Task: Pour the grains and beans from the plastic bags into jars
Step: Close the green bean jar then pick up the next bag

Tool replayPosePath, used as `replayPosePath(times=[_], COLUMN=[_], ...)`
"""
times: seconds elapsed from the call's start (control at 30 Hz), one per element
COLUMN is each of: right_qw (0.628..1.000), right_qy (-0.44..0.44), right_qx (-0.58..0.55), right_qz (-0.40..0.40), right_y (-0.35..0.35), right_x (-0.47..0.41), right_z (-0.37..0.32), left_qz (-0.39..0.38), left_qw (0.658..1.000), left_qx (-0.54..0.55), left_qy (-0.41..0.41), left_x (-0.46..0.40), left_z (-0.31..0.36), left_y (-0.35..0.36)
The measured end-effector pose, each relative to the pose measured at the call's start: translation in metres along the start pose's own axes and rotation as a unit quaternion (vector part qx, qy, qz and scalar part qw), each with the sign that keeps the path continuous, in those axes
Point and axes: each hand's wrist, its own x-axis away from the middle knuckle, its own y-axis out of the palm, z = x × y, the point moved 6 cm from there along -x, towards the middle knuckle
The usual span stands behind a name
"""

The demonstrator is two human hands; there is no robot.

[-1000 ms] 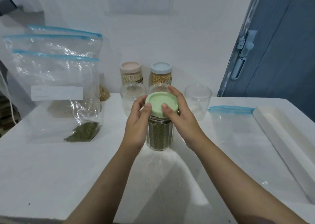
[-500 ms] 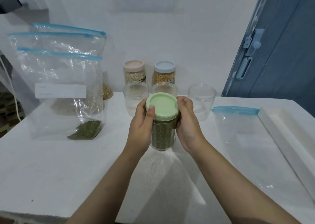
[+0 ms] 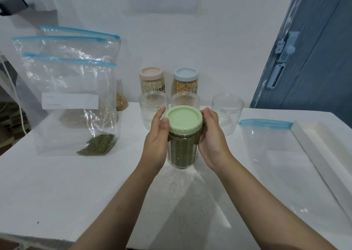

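Head view: left hand [image 3: 156, 138] and right hand [image 3: 212, 137] are gripping the lidded jar [image 3: 182, 145] from both sides, steadying it upright.

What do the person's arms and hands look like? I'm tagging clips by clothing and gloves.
Both forearms are bare as far as the frame shows: no sleeves in view. The left hand and right hand wear no gloves. No watch, bracelet or ring shows on the visible sides of the wrists and fingers. No cables or markings show on either arm.
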Motion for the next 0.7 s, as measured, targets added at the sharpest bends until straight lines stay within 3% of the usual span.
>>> replayPosePath(times=[0.4,0.57,0.7], right_qw=[1.000,1.000,1.000], right_qy=[0.005,0.001,0.003], right_qx=[-0.013,-0.012,0.007], right_qz=[-0.010,-0.012,-0.016], right_y=[-0.0001,-0.0017,-0.0015], right_x=[-0.0001,-0.0006,-0.0019], right_z=[0.0004,0.0013,0.0018], left_qz=[-0.014,0.014,-0.018], left_qw=[1.000,1.000,1.000], left_qx=[-0.011,0.005,0.004], left_qy=[0.023,0.013,0.021], left_x=[0.0011,-0.0010,0.0021], left_z=[-0.0028,-0.0104,-0.0026], left_y=[0.0036,-0.0018,0.0030])
